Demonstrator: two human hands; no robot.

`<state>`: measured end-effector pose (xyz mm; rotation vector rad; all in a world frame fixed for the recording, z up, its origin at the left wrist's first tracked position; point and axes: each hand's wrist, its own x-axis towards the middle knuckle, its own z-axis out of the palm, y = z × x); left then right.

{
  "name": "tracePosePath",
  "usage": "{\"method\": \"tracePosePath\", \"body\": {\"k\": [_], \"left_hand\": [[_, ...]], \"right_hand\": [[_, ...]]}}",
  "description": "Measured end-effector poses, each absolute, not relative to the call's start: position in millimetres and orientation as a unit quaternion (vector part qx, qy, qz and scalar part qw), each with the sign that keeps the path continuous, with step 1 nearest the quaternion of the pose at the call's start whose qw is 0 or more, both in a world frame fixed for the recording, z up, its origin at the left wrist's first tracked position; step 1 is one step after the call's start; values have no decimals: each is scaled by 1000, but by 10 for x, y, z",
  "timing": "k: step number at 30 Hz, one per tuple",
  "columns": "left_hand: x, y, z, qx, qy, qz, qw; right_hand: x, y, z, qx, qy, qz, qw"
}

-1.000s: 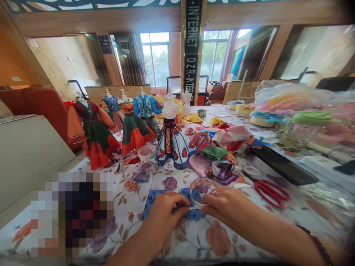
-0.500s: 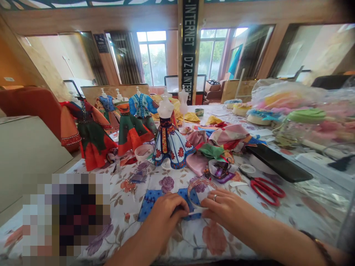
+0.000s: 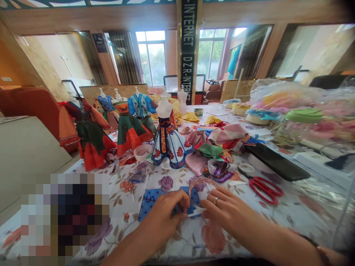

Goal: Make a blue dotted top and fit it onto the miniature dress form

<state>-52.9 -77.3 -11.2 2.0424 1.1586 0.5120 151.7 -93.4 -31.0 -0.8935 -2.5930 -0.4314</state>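
Head view: the left hand [image 3: 169, 207] is curled, with its thumb and pointing finger pinching a curly strip [image 3: 203, 181] close to the blue cloth. The right hand [image 3: 226, 207] has its fingers bent together at the other side of the strip. How tightly it holds on, one cannot tell. It wears a ring [image 3: 215, 200], and a dark bracelet [image 3: 314, 244] goes round the wrist. The strip loops up between the two hands and has red marks on it. Under the strip and the left hand lies the blue cloth [image 3: 148, 201], flat on the flowery tablecloth [image 3: 166, 242].

Just past the hands stands a little white body form [image 3: 164, 108] in a blue and white skirt [image 3: 174, 147]. A small bowl [image 3: 143, 151] sits beside the skirt, on the left hand's side. Farther that way, more little forms wear bright clothes [image 3: 91, 129]. Past the right hand is a messy heap of cloth scraps [image 3: 229, 135].

To the right of the right hand are scissors [image 3: 267, 190] with red handles. A black phone [image 3: 277, 160] is tilted just past them. Farther off are a white power strip [image 3: 313, 162] and a clear jar with a green lid [image 3: 303, 115]. Well left of the left hand, one patch is all blurry squares.
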Motion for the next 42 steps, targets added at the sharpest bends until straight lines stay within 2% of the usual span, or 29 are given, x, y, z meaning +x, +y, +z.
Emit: {"method": "tracePosePath", "body": {"k": [7, 17, 29, 42], "left_hand": [[-559, -748, -148, 796, 448, 215, 345], [-556, -740, -196, 807, 440, 215, 331], [-550, -748, -249, 789, 439, 213, 374], [-565, -752, -271, 807, 427, 208, 352]], "right_hand": [[1548, -929, -275, -292, -920, -196, 172], [1551, -972, -349, -319, -926, -148, 140], [1534, -964, -419, -352, -911, -118, 181], [1492, -964, -395, -350, -908, -92, 211]]}}
